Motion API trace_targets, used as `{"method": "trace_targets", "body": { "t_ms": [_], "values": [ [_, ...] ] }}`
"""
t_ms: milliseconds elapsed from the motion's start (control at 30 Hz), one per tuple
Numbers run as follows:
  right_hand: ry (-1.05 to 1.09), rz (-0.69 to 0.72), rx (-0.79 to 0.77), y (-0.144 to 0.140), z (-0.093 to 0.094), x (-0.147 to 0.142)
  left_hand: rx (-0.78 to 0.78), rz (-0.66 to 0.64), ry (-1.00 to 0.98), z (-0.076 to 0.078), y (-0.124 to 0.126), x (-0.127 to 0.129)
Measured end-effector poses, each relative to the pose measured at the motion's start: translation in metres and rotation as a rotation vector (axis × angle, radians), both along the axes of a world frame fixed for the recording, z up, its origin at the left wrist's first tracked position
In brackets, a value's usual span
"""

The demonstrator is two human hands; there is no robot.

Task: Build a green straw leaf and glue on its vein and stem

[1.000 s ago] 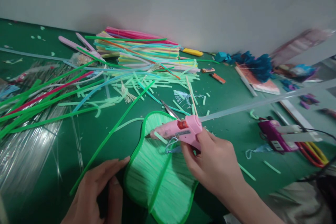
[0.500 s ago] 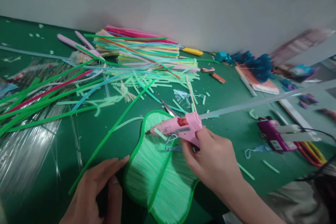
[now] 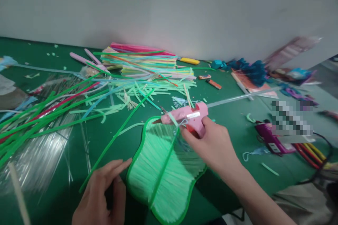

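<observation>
In the head view, my right hand (image 3: 216, 142) is wrapped round the handle of a pink glue gun (image 3: 202, 111), whose long clear glue stick (image 3: 235, 98) juts out behind to the right. The nozzle is over the upper left rim of a wavy-edged pale green piece (image 3: 148, 161) with a bright green fuzzy border and midrib. A pale green strip (image 3: 173, 119) and a light blue tassel (image 3: 182, 140) show beside the gun; whether my fingers hold them is unclear. My left hand (image 3: 101, 191) has its fingers loosely bent and apart, fingertips at the piece's left border.
Bundled coloured pipe cleaners (image 3: 148, 63) lie against the wall, with a yellow cutter (image 3: 189, 60) beside them. Loose green pipe cleaners (image 3: 52, 112) cross clear strands (image 3: 44, 154) at left. Scissors (image 3: 163, 109) lie behind the gun. A purple device (image 3: 274, 139) sits at right.
The glue gun's nozzle has moved up along the piece's rim, and the gun lies more level. My left hand keeps its place by the border. The view has shifted a little.
</observation>
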State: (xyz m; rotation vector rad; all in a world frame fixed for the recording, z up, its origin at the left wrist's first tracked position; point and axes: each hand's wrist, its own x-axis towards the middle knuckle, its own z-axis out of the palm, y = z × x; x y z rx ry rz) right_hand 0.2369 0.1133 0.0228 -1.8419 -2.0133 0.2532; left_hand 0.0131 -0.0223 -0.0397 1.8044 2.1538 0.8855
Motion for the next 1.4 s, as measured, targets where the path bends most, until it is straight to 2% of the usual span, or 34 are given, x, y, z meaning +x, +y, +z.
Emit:
{"method": "trace_targets", "body": {
  "t_ms": [67,100,167,333,400,467,500,600,733,867,1000,1067,1133,1233,1400],
  "values": [
    [0.084,-0.051,-0.173,0.013,0.006,0.006,0.084,-0.098,0.08,0.0,0.002,-0.007],
    [0.099,-0.059,-0.207,0.019,0.009,0.01,0.125,-0.145,0.116,0.002,0.002,-0.01],
    [0.093,-0.093,-0.194,0.029,0.016,0.022,0.171,-0.206,0.189,0.007,0.004,-0.019],
    [-0.067,-0.277,-0.068,0.033,0.029,0.064,0.234,-0.217,0.346,0.023,0.019,-0.049],
    [-0.168,-0.303,-0.058,0.029,0.031,0.078,0.183,-0.247,0.4,0.03,0.036,-0.059],
    [-0.248,-0.31,-0.084,0.027,0.028,0.088,0.0,-0.284,0.447,0.038,0.061,-0.063],
    [-0.277,-0.313,-0.106,0.027,0.026,0.092,-0.035,-0.302,0.467,0.042,0.075,-0.062],
    [-0.327,-0.327,-0.172,0.033,0.016,0.1,-0.073,-0.331,0.525,0.05,0.118,-0.051],
    [-0.351,-0.343,-0.214,0.044,0.001,0.11,-0.098,-0.344,0.612,0.046,0.157,-0.032],
    [-0.364,-0.337,-0.222,0.045,-0.007,0.118,-0.078,-0.325,0.655,0.047,0.164,-0.031],
    [-0.398,-0.331,-0.224,0.032,0.001,0.119,0.0,-0.378,0.632,0.066,0.155,-0.04],
    [-0.404,-0.312,-0.175,0.023,0.008,0.112,0.046,-0.469,0.59,0.073,0.154,-0.043],
    [-0.361,-0.257,-0.06,0.017,0.013,0.102,0.078,-0.538,0.539,0.073,0.157,-0.044],
    [-0.241,-0.095,0.013,0.01,0.015,0.083,0.102,-0.584,0.473,0.063,0.165,-0.043],
    [0.009,0.164,-0.013,0.008,0.006,0.06,0.114,-0.594,0.424,0.048,0.172,-0.045]
  ]
}}
